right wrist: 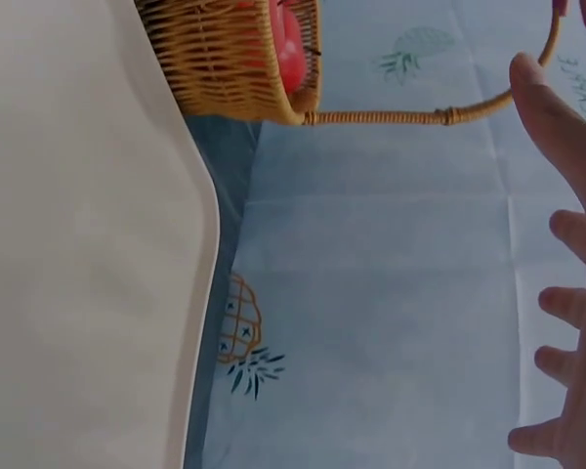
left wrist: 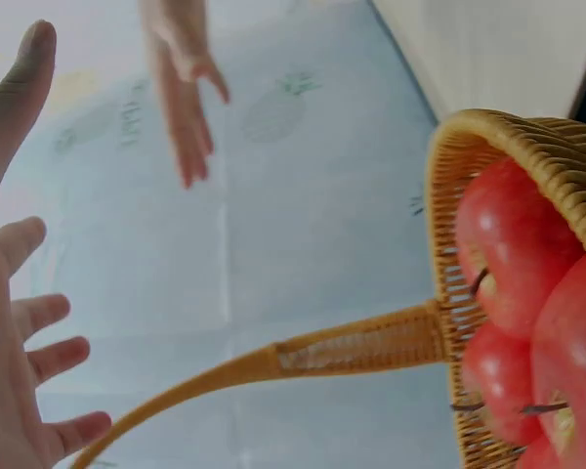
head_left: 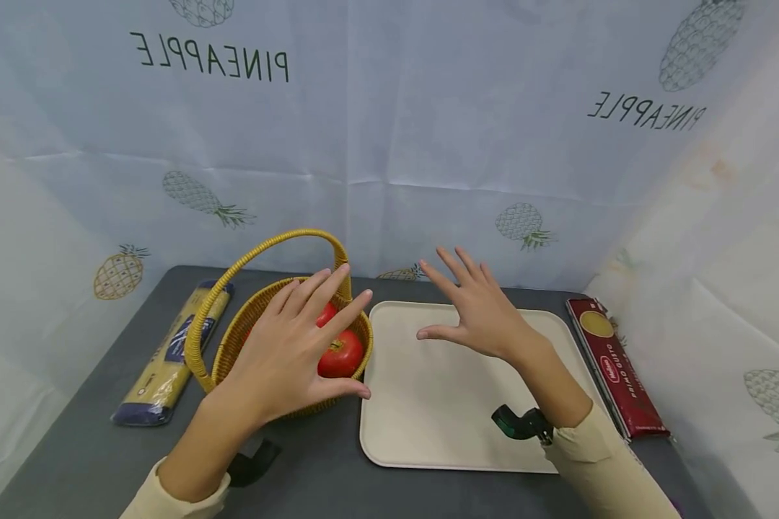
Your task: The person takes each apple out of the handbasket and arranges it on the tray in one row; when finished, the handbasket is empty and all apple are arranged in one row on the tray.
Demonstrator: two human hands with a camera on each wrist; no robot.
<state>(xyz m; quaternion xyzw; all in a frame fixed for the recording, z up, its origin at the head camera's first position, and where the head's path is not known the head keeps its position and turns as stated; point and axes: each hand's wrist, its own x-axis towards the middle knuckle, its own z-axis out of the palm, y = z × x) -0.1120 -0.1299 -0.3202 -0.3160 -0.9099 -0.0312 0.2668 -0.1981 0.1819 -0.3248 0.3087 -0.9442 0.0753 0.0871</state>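
Note:
My left hand point(head_left: 284, 352) hovers over the yellow wicker basket point(head_left: 234, 346), fingers spread and holding nothing. Several red apples point(left wrist: 513, 244) with dark stems lie in the basket; in the head view the hand partly hides them. The tall arched basket handle point(head_left: 267, 245) stands upright. Over the beige tray point(head_left: 428, 411) is my right hand point(head_left: 483, 313), its fingers fanned out and nothing in them. The tray's flat surface shows nothing lying on it. In the right wrist view, the basket point(right wrist: 220, 59) stands beyond the tray's edge.
Left of the basket lies a yellow and blue plastic packet point(head_left: 169, 360). A dark red packet point(head_left: 617, 367) lies along the tray's right side. Everything stands on a dark grey table point(head_left: 324, 461), with pineapple-print cloth point(head_left: 415, 144) hanging behind and at both sides.

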